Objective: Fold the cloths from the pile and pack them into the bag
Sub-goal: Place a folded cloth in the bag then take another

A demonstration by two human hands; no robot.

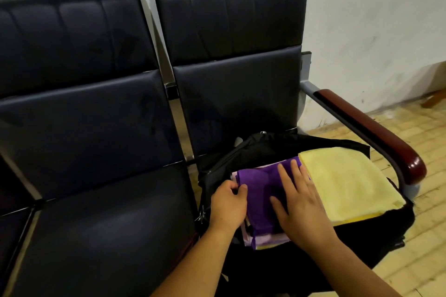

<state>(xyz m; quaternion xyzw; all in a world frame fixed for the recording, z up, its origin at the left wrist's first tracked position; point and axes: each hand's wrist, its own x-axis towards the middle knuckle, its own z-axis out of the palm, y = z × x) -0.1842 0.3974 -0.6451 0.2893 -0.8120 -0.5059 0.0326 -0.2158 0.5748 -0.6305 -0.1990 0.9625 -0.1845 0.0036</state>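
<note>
A black bag [265,149] lies open on the right-hand seat. Inside it a folded purple cloth [258,188] tops a stack of folded cloths, with a pale pink one [265,240] showing underneath. A folded yellow cloth [342,183] fills the bag's right side. My left hand [226,205] grips the purple cloth's left edge, fingers curled over it. My right hand [299,202] presses flat on the purple cloth with fingers spread.
Black padded bench seats run along a white wall; the left seat [96,212] is bare. A dark red armrest [376,132] on a grey metal bracket curves close around the bag's right side. Tiled floor lies to the right.
</note>
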